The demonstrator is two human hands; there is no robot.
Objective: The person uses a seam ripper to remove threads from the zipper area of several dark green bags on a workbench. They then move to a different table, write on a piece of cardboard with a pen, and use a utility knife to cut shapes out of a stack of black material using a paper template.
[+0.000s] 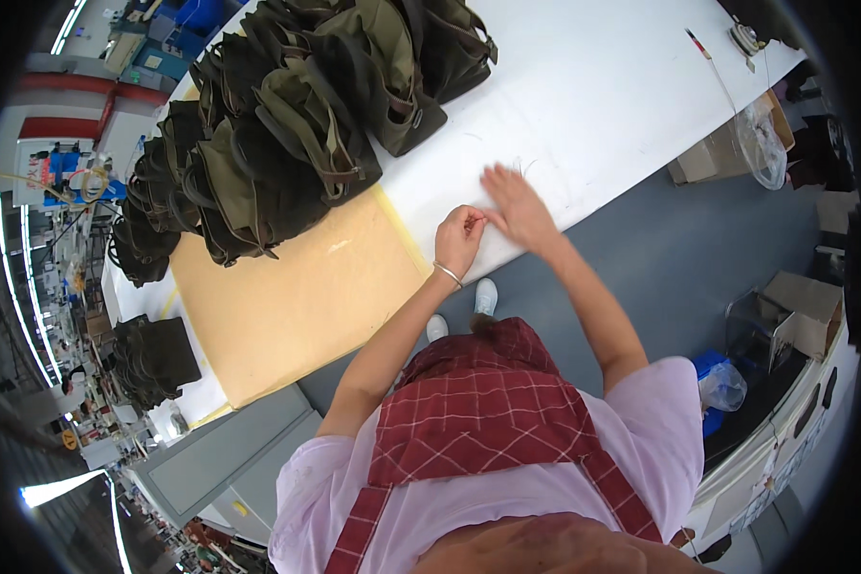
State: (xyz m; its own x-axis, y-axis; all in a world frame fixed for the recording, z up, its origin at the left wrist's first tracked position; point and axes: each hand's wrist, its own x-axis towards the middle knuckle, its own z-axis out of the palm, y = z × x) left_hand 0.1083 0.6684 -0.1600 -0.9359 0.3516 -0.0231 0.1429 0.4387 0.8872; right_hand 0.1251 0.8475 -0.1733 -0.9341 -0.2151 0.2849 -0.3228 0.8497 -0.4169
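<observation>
My left hand (458, 239) is curled at the near edge of the white tabletop (584, 86), a bangle on its wrist. What its fingers hold, if anything, is too small to make out. Right beside it, my right hand (520, 209) is stretched out over the table, fingers extended and a little blurred by motion. Its thumb side comes close to the left fingertips; whether they touch, I cannot tell. A few thin dark threads (526, 170) lie near the right fingertips. Several dark olive bags (320, 124) with handles stand in rows to the left of my hands.
A tan board (287, 277) edged with yellow tape covers the table's left part. Folded dark pieces (153, 359) lie at far left. A red-tipped tool (698, 44) and a small metal object (744, 38) rest at far right. Cardboard boxes (804, 301) stand at right.
</observation>
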